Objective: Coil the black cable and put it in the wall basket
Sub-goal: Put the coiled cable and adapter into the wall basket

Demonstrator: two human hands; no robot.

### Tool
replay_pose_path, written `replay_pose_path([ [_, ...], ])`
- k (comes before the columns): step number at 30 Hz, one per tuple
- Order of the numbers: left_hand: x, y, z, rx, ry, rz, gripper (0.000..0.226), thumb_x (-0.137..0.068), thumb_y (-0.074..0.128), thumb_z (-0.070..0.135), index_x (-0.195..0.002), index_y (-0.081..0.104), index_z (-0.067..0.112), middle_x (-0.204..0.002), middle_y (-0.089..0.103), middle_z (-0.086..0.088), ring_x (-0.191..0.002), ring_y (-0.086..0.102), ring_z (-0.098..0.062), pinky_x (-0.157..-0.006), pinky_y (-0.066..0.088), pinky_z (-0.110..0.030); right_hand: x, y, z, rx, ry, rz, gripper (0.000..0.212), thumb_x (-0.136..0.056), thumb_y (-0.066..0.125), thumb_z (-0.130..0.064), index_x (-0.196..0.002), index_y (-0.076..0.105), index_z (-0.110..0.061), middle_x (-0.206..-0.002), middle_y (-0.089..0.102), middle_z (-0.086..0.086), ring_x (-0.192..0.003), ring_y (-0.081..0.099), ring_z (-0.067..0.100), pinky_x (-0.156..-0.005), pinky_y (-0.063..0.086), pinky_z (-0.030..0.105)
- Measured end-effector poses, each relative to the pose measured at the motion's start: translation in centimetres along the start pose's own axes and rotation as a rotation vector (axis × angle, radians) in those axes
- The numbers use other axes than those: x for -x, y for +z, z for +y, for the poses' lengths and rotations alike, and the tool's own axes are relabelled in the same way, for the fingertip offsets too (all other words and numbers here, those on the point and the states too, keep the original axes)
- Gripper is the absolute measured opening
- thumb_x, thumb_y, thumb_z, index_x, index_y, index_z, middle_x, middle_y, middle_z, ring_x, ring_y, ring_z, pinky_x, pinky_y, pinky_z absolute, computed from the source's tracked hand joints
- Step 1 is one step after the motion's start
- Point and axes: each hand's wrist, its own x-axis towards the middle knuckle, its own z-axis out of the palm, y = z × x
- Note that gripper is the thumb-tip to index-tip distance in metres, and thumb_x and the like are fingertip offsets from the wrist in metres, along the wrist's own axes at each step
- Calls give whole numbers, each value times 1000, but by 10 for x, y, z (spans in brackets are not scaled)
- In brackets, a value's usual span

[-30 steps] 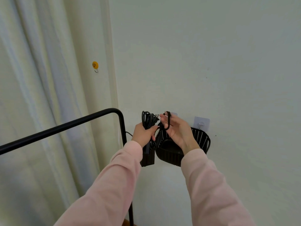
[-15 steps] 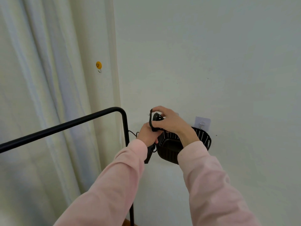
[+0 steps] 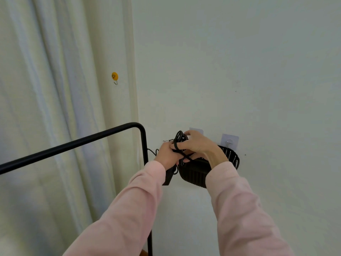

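both hands [image 3: 167, 153] now wrap cable [image 3: 180, 138] above basket [image 3: 233, 157].

From my seat, the change over the last second is in how the two hands meet. A second ago the right hand [image 3: 198, 145] was open beside the left, its fingers pinching a single loop of the thin black rubber cable [image 3: 180, 138]; half a second ago it had swung over the top of the bundle. Now I see it lying across the coil, with one strand wrapped round its forefinger and crossing below toward the left hand [image 3: 167, 154]. The coil now pokes out above the two hands. The left hand, which held the bundle upright, is now pressed against the right hand's knuckles.
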Motion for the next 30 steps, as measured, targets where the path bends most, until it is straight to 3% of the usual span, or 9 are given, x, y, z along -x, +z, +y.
replay_pose_path([
  [8, -3, -2, -4, -22, 14, -2, 26, -81, 55, 1, -61, 53, 18, -50, 49, 0, -40, 43, -9, -39, 36, -12, 3, 6, 8, -296, -14, -33, 92, -70, 81, -7, -144, 27, -10, -123, 59, 20, -81, 69, 28, -64, 60, 39],
  [12, -6, -5, -5, 91, -38, 72, 26, -81, 54, -3, -58, 54, 10, -46, 50, -5, -36, 47, -11, -35, 39, -14, 6, 7, 14, -325, -22, -90, 71, -76, 77, -7, -134, 37, 0, -89, 67, 22, -63, 69, 23, -69, 61, 34],
  [14, -9, -9, -7, 160, -81, 130, 25, -80, 53, -5, -58, 51, 7, -45, 48, -6, -29, 46, -5, -35, 40, -13, 8, 5, 19, -293, -35, -94, 62, -82, 72, -11, -132, 38, 5, -84, 68, 22, -62, 70, 20, -69, 61, 29],
  [16, -13, -12, -8, 150, -103, 147, 22, -79, 53, -4, -60, 49, 7, -48, 46, -9, -26, 42, -4, -37, 39, -15, 13, 3, 22, -130, -89, -126, 33, -89, 63, -13, -108, 56, 13, -82, 69, 19, -64, 70, 18, -74, 60, 29],
  [18, -16, -13, -6, 145, -112, 150, 22, -77, 53, -4, -59, 49, 8, -47, 46, -9, -27, 41, -5, -44, 39, -21, 17, 2, 23, -80, -127, -135, 15, -93, 54, -7, -83, 61, 2, -74, 68, 15, -58, 67, 16, -63, 59, 23],
  [20, -18, -13, -4, 145, -119, 151, 23, -76, 54, -4, -57, 49, 8, -45, 46, -8, -28, 42, -6, -47, 39, -24, 19, -1, 27, -87, -161, -176, 23, -93, 50, -3, -74, 62, -4, -63, 67, 10, -47, 61, 11, -50, 50, 17],
  [24, -18, -12, -3, 183, -157, 125, 22, -78, 56, -2, -60, 49, 9, -38, 45, -3, -27, 41, -6, -42, 38, -19, 24, -3, 33, -228, -186, -312, 30, -93, 50, 0, -70, 68, -3, -49, 63, 4, -35, 47, 7, -40, 40, 13],
  [27, -20, -9, -3, 152, -214, 143, 29, -78, 58, 3, -54, 45, 12, -28, 42, 6, -27, 39, -5, -35, 34, -13, 24, 4, 33, -420, -274, -342, 40, -90, 50, 3, -60, 74, -9, -51, 65, 6, -36, 49, 8, -41, 42, 14],
  [30, -21, -8, -1, 161, -205, 147, 26, -77, 60, 9, -55, 47, 9, -42, 48, -3, -45, 45, -15, -49, 38, -24, 26, 18, 25, -703, -412, -281, 35, -84, 53, 0, -59, 76, -9, -59, 70, 7, -45, 59, 10, -50, 50, 15],
])
